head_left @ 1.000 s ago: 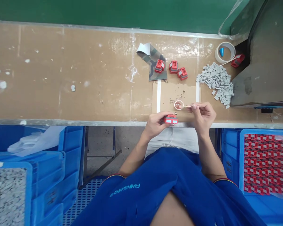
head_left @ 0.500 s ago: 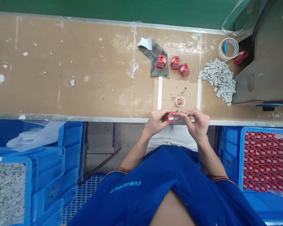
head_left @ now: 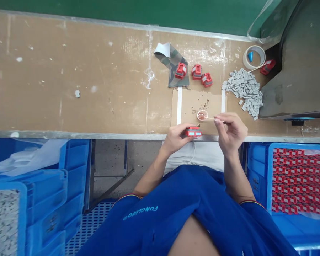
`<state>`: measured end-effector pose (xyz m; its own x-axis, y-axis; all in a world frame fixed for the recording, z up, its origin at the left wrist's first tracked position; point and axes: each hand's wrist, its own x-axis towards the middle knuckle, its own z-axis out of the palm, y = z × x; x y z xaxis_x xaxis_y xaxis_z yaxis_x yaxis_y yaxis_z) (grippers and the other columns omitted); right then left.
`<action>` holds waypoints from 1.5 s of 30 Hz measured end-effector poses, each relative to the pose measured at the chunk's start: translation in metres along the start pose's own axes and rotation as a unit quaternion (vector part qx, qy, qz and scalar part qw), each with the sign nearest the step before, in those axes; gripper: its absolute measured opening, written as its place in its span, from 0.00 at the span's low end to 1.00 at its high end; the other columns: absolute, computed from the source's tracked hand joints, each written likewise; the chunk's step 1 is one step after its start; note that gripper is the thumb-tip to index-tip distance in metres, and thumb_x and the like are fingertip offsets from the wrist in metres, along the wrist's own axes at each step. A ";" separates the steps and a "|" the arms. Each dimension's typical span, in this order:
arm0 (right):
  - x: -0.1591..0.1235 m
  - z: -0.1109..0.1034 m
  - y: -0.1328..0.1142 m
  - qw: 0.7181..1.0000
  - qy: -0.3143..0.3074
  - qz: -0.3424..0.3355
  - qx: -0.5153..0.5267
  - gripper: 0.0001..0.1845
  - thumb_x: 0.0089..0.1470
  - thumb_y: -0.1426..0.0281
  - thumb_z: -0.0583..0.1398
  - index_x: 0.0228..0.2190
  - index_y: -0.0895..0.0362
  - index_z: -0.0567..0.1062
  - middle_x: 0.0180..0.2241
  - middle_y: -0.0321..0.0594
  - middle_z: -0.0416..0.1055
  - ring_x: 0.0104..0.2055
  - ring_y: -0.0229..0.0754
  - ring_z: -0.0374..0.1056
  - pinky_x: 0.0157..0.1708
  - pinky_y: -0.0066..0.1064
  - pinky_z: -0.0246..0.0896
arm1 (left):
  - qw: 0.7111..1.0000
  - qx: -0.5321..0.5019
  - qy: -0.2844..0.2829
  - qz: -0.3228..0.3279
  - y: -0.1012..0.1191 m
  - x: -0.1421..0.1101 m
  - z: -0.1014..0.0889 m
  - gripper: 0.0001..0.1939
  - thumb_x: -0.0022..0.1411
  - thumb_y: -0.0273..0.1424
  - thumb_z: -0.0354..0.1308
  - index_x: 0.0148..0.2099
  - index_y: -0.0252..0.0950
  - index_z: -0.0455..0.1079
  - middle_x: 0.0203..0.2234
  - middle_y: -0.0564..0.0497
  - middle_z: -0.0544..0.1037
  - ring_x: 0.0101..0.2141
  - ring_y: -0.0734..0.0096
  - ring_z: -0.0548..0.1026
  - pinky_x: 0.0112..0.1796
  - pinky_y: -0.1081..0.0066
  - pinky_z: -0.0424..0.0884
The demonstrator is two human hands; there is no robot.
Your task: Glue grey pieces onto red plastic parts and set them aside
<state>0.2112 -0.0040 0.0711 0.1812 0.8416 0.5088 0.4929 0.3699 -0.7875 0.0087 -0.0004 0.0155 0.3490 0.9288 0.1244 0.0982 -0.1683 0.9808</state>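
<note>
My left hand [head_left: 176, 138] is closed around the side of a small red and grey plastic block [head_left: 193, 131] with two pale panels, at the table's front edge. Between thumb and fingers my right hand [head_left: 231, 133] pinches a thin pale stick [head_left: 209, 118]. The stick's far tip reaches into a small clear cup [head_left: 202, 115], whose contents are hard to make out. Dark specks and smears lie on the cardboard sheet [head_left: 188, 103] around the cup.
Beyond the cardboard stand several red blocks [head_left: 196, 72], one on a camouflage strip [head_left: 173, 81]. A heap of grey tiles [head_left: 244, 90], a tape roll [head_left: 261, 53] and a dark metal housing [head_left: 290, 81] are at right. Blue crates [head_left: 269, 177] flank me, holding red blocks and grey pieces.
My right hand has moved right and away from the red block, taking the stick's tip from the block to the cup. My left hand keeps its hold on the block.
</note>
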 end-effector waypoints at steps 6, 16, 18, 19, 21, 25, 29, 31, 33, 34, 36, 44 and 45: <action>0.009 0.023 0.026 0.994 -0.082 -0.002 -0.077 0.12 0.69 0.60 0.61 0.37 0.52 0.81 0.38 0.42 0.78 0.40 0.43 0.77 0.37 0.35 0.75 | 1.000 -0.002 0.007 -0.001 -0.003 0.000 -0.002 0.22 0.62 0.45 0.72 0.51 0.34 0.80 0.40 0.44 0.87 0.37 0.66 0.85 0.38 0.72 0.80; 0.032 -0.070 0.079 0.940 -0.055 0.094 -0.324 0.11 0.63 0.70 0.58 0.42 0.56 0.81 0.41 0.47 0.77 0.38 0.46 0.74 0.43 0.39 0.72 | 1.000 0.000 0.001 0.025 -0.002 0.000 -0.004 0.20 0.63 0.42 0.71 0.51 0.36 0.80 0.41 0.44 0.88 0.39 0.66 0.86 0.40 0.71 0.81; 0.037 -0.080 0.092 0.919 -0.096 0.107 -0.368 0.11 0.60 0.72 0.59 0.41 0.57 0.81 0.41 0.47 0.78 0.39 0.48 0.74 0.45 0.40 0.72 | 0.999 -0.001 -0.005 0.033 -0.002 0.001 -0.004 0.19 0.64 0.42 0.71 0.52 0.35 0.80 0.42 0.44 0.88 0.39 0.66 0.86 0.41 0.71 0.81; 0.039 -0.081 0.096 0.908 -0.114 0.105 -0.390 0.11 0.60 0.72 0.59 0.41 0.57 0.82 0.41 0.48 0.78 0.41 0.50 0.75 0.46 0.41 0.71 | 0.999 0.000 -0.006 0.038 -0.003 0.001 -0.004 0.19 0.64 0.41 0.71 0.52 0.35 0.80 0.42 0.44 0.88 0.39 0.66 0.86 0.40 0.71 0.81; 0.042 -0.082 0.100 0.887 -0.139 0.092 -0.430 0.13 0.62 0.71 0.58 0.43 0.57 0.82 0.42 0.51 0.78 0.44 0.53 0.74 0.46 0.43 0.70 | 0.999 0.000 -0.005 0.048 -0.003 0.001 -0.005 0.19 0.64 0.41 0.71 0.52 0.35 0.80 0.41 0.44 0.88 0.38 0.67 0.86 0.39 0.72 0.80; 0.042 -0.085 0.097 0.871 -0.177 0.065 -0.453 0.16 0.64 0.71 0.55 0.46 0.57 0.81 0.42 0.51 0.77 0.44 0.54 0.73 0.45 0.41 0.68 | 0.998 0.001 -0.004 0.056 -0.002 0.001 -0.005 0.19 0.64 0.41 0.71 0.52 0.36 0.79 0.41 0.45 0.87 0.37 0.68 0.85 0.38 0.73 0.79; 0.035 -0.089 0.089 0.882 -0.164 0.068 -0.436 0.13 0.65 0.67 0.56 0.40 0.54 0.82 0.40 0.46 0.75 0.39 0.47 0.71 0.38 0.35 0.65 | 0.998 -0.005 -0.010 0.064 -0.001 0.001 -0.006 0.18 0.65 0.40 0.70 0.52 0.36 0.79 0.41 0.45 0.88 0.37 0.68 0.85 0.39 0.72 0.80; 0.030 -0.089 0.086 0.878 -0.158 0.077 -0.445 0.15 0.66 0.66 0.55 0.40 0.54 0.81 0.38 0.44 0.74 0.36 0.46 0.69 0.36 0.34 0.63 | 0.998 -0.007 -0.010 0.065 -0.002 0.001 -0.006 0.18 0.65 0.41 0.70 0.52 0.36 0.79 0.41 0.44 0.88 0.38 0.67 0.85 0.40 0.71 0.80; 0.025 -0.087 0.083 0.876 -0.159 0.074 -0.449 0.16 0.66 0.66 0.53 0.40 0.55 0.81 0.37 0.46 0.75 0.36 0.48 0.70 0.37 0.36 0.65 | 0.998 -0.007 -0.012 0.064 -0.001 0.001 -0.006 0.18 0.65 0.41 0.70 0.52 0.36 0.79 0.41 0.44 0.88 0.38 0.67 0.85 0.41 0.70 0.80; 0.024 -0.085 0.083 0.879 -0.158 0.071 -0.444 0.15 0.65 0.67 0.54 0.40 0.56 0.80 0.37 0.47 0.76 0.37 0.48 0.72 0.38 0.37 0.66 | 0.998 -0.008 -0.013 0.065 -0.001 0.001 -0.006 0.18 0.65 0.40 0.70 0.52 0.36 0.79 0.41 0.44 0.88 0.38 0.67 0.85 0.41 0.70 0.80; 0.023 -0.082 0.082 0.889 -0.149 0.071 -0.426 0.12 0.63 0.67 0.56 0.38 0.57 0.79 0.38 0.49 0.77 0.37 0.49 0.73 0.42 0.39 0.69 | 0.997 -0.008 -0.017 0.070 -0.001 0.001 -0.007 0.18 0.65 0.39 0.70 0.54 0.36 0.80 0.42 0.44 0.88 0.39 0.67 0.85 0.42 0.71 0.79; 0.001 -0.056 0.018 0.968 -0.091 0.155 -0.175 0.09 0.60 0.64 0.64 0.41 0.54 0.79 0.35 0.41 0.81 0.35 0.43 0.76 0.40 0.36 0.75 | 0.991 -0.092 -0.067 0.076 -0.007 0.003 -0.010 0.24 0.68 0.32 0.66 0.65 0.39 0.74 0.44 0.45 0.87 0.41 0.68 0.85 0.45 0.70 0.80; -0.005 -0.049 0.004 0.972 -0.115 0.162 -0.128 0.08 0.61 0.64 0.65 0.40 0.54 0.80 0.36 0.41 0.81 0.35 0.42 0.77 0.39 0.35 0.75 | 0.990 -0.110 -0.072 0.056 -0.007 0.002 -0.010 0.25 0.68 0.32 0.66 0.65 0.38 0.74 0.44 0.44 0.87 0.41 0.68 0.86 0.44 0.70 0.80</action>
<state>0.2544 -0.0260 0.0826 0.1817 0.9741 0.1346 0.6424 -0.0139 -0.7663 -0.0004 0.0064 0.0101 0.4764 0.8496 0.2265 -0.1481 -0.1763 0.9731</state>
